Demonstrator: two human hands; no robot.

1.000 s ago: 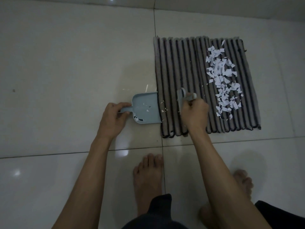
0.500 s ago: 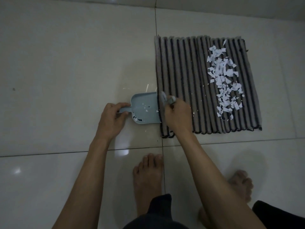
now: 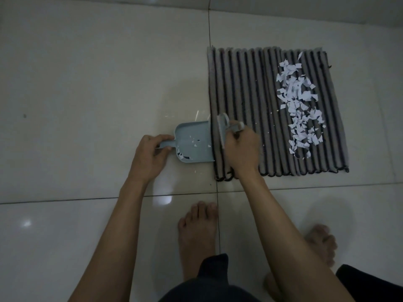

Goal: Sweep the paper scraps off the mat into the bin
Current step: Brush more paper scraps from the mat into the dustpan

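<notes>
Two hands are working at the near left corner of the mat (image 3: 246, 101), which is lying flat on the tiled floor (image 3: 87, 73). The left hand (image 3: 150, 158) is gripping the dustpan (image 3: 194, 142) by its handle, fingers curled round it, and is holding the pan on the floor with its open mouth butting against the mat's left edge. A few scraps are sitting inside the pan, and one speck is lying on the tile just below it. The right hand (image 3: 242, 149) is clenching round the brush (image 3: 224, 129), holding it over the first ridges of the mat, just beside the pan's mouth; the brush head is standing roughly parallel to the mat's edge. Whether its bristles are touching the mat is hard to tell.

Most of the scraps (image 3: 301, 107) are lying in a long white heap on the right half of the mat, running from the far edge toward the near one, well apart from the brush and pan. A couple of stray bits are sitting on the ridges between heap and brush.

Both bare feet (image 3: 196, 234) are resting on the tiles near the bottom of the view, with dark shorts (image 3: 209, 286) showing at the lower edge.
</notes>
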